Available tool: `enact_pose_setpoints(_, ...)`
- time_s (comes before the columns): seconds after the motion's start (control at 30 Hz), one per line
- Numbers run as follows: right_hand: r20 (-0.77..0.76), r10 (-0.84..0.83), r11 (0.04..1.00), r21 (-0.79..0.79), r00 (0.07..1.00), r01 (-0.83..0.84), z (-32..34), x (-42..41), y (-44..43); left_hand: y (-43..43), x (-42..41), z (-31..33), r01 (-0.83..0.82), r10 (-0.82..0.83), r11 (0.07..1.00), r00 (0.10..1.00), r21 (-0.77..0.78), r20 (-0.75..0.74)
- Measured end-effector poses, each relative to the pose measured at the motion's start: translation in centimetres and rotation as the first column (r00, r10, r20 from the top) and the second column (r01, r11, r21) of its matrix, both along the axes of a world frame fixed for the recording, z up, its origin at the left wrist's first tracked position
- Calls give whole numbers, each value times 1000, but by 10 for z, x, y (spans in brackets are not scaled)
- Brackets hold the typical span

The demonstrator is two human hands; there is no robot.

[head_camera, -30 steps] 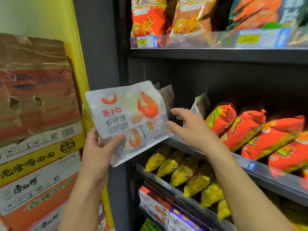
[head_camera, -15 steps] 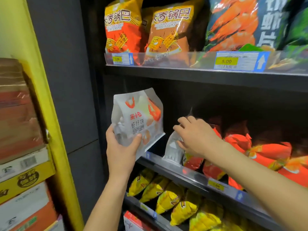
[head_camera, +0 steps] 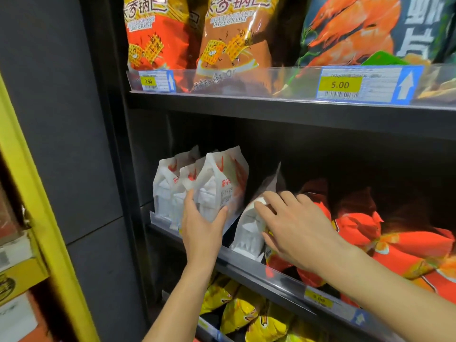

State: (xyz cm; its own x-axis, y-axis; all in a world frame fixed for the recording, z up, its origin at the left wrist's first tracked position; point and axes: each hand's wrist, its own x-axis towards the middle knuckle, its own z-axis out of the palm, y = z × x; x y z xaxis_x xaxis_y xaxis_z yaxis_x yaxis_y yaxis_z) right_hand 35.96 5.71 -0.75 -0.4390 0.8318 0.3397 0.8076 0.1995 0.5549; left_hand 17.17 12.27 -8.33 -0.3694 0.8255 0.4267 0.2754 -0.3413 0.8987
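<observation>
You are most of the way through this placement, going by how things lie: the white shrimp-cracker bag [head_camera: 218, 186] stands upright at the left end of the middle shelf [head_camera: 283, 277], just beside the row of white bags [head_camera: 165, 193] already standing there and touching the nearest one. It is not yet released. Your left hand [head_camera: 202, 225] is clamped round its lower part, with the thumb on the printed front face and the fingers wrapped behind its left edge, so the bag rises straight out of your grip. Your hand hides its base, so you cannot tell whether it sits fully behind the clear front rail. What looks left is to seat it, let go, and then deal with the leaning white bag [head_camera: 246, 233] to its right, which tilts back against the orange-red bags [head_camera: 394, 243] with a gap between it and the held bag. Your right hand [head_camera: 296, 225] lies flat over that bag's top with the fingers spread and nearly straight, pressing rather than gripping. The yellow bags [head_camera: 237, 314] on the shelf below are well clear of both hands.
</observation>
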Motion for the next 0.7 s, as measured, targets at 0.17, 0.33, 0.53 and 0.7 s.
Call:
enact_pose_setpoints(0.17,-14,13,1000,6,1000,-13,0,2,1,17,6,-6,-86,77,994,990,-70,-115)
enact_pose_setpoints(0.33,-16,4,1000,-17,1000,-4,1,3,2,25,6,-7,-109,92,991,974,-72,-208)
enact_pose_setpoints(0.53,3,-5,1000,-21,1000,5,2,3,2,31,1,-10,-143,106,984,952,-110,-287)
enact_pose_setpoints(0.7,-5,-5,1000,-8,1000,5,2,4,2,24,1,-13,-165,139,982,957,-86,-256)
